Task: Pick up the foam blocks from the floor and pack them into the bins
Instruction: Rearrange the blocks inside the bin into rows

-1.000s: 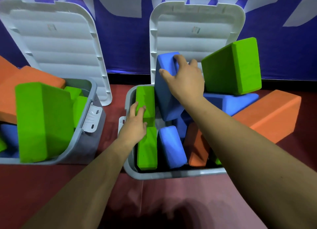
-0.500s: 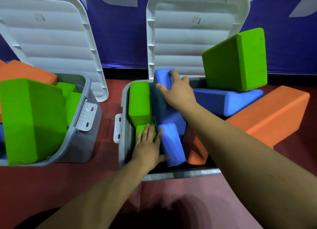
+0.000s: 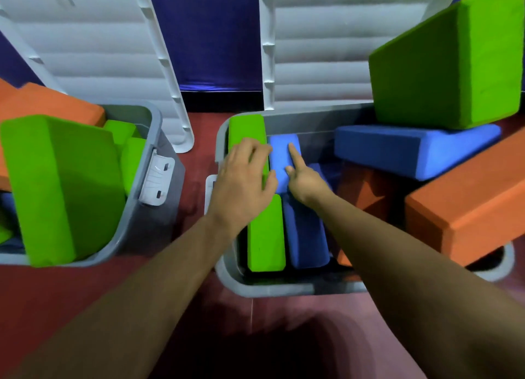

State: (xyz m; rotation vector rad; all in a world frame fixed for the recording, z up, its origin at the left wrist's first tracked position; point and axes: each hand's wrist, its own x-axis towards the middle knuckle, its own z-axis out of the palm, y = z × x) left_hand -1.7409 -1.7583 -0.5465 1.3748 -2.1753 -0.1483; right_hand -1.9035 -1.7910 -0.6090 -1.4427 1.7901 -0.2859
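Two grey bins stand on the red floor, both stuffed with foam blocks. In the right bin (image 3: 272, 289) my left hand (image 3: 244, 184) lies flat with spread fingers on a green block (image 3: 245, 130) at the bin's left wall. My right hand (image 3: 302, 177) presses a blue block (image 3: 281, 151) beside it, index finger straight. A second green block (image 3: 265, 236) and a darker blue block (image 3: 306, 236) stand in front. A big green block (image 3: 446, 66), a blue slab (image 3: 412, 148) and an orange block (image 3: 468, 205) pile over the right side.
The left bin (image 3: 142, 208) holds a big green block (image 3: 59, 188) and an orange block (image 3: 48, 106) that stick out above its rim. Both white lids (image 3: 99, 52) stand open against the blue wall. A strip of red floor separates the bins.
The upright blue block went down into the right bin and my right hand followed it. My left hand moved from the front blocks up onto the back green block. The view came closer.
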